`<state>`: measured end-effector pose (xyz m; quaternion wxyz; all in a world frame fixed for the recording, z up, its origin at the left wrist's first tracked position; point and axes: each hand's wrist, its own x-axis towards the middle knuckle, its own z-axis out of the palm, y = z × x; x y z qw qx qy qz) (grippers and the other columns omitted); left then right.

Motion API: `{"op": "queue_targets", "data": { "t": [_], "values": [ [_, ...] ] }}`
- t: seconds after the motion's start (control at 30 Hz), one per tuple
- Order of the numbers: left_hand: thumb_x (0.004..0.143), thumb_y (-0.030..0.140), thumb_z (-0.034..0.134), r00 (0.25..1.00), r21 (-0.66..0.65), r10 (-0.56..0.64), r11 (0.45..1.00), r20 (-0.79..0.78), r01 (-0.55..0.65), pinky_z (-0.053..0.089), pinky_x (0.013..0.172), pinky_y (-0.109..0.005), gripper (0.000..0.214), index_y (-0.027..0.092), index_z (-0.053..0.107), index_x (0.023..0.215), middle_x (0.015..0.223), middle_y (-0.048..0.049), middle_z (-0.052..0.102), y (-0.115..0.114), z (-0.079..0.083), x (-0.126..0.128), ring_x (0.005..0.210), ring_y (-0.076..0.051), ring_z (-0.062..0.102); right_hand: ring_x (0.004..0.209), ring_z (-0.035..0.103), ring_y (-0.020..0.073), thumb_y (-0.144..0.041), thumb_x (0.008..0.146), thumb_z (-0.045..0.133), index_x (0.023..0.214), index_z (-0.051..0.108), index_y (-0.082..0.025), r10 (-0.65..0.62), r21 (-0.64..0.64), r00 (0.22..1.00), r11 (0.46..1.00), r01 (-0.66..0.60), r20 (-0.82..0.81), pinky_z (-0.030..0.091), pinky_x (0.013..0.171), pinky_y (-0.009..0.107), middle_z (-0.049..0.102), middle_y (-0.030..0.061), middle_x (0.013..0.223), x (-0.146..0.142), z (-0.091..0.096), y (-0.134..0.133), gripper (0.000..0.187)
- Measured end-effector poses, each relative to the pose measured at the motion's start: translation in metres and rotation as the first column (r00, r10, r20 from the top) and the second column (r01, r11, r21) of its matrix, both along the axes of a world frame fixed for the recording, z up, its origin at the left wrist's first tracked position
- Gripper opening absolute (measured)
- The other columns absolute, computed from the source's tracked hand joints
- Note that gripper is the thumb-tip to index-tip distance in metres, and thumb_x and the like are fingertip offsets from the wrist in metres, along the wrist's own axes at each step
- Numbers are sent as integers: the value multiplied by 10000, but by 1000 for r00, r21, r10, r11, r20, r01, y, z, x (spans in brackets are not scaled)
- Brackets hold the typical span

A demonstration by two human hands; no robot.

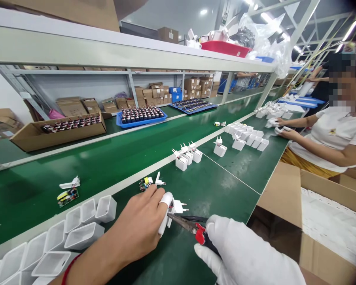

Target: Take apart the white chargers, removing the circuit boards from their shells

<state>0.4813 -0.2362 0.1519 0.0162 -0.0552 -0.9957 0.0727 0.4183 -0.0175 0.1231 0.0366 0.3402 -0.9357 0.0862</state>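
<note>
My left hand [136, 229], with white covering on one finger, is closed around a small white charger housing [163, 222]. A white two-pin plug piece [179, 206] sticks out beside it. My right hand [240, 247], in a white glove, grips long-nose pliers [185, 222] with red and black handles. Their jaw tips touch or reach into the housing's opening; the exact contact is hidden. Just beyond my left hand lie a circuit board [146, 183] and a loose plug piece [159, 180]. Open white cases [84, 236] stand in rows at my left forearm.
Three white cases with plugs [188, 156] stand ahead. Another circuit board [67, 196] lies on the green belt [106, 154]. Blue trays [142, 122] and a cardboard box [59, 140] of parts line the far side. At right, a co-worker's hands [280, 126] handle white parts; an open carton [287, 198] stands nearer.
</note>
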Motion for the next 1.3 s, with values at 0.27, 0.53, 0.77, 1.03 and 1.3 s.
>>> {"op": "queue_targets", "data": {
  "t": [0.27,0.53,0.77,1.03,1.3],
  "values": [
    [669,110,732,999,389,-8,921,34,-6,463,988,-586,447,150,642,1105,1427,-178,459,-26,25,-2,1257,-444,464,839,626,231,-394,882,502,1122,501,-239,89,-122,798,992,-20,595,463,749,357,632,51,929,-38,25,-11,285],
    [684,428,846,991,809,125,-577,-48,112,483,999,-544,872,270,401,1416,1408,-183,523,-19,-11,-24,1266,-419,523,465,506,106,-755,735,634,881,503,-155,592,-587,62,771,245,803,436,470,234,535,-14,596,-29,-12,-33,631],
    [587,344,867,798,540,599,-693,63,477,489,1027,-494,830,162,476,1296,1151,-201,684,21,-27,-48,1122,-386,640,393,490,76,-737,663,735,871,495,-154,627,-569,-60,740,359,777,397,352,180,553,-30,603,-25,-28,-57,663],
    [862,26,519,657,622,700,-653,279,432,586,704,-305,286,118,549,1130,820,-24,662,5,-12,-111,731,-162,685,385,428,72,-617,663,778,706,465,-181,559,-553,88,762,335,824,358,337,197,487,-65,504,-70,-13,-71,538],
    [905,96,591,821,670,495,-715,284,199,581,629,-281,120,97,604,1024,804,-28,660,4,24,-118,686,-147,661,378,406,65,-460,769,702,623,435,-185,548,-578,183,785,225,816,331,356,197,454,-67,482,-88,21,-48,410]
  ]
}}
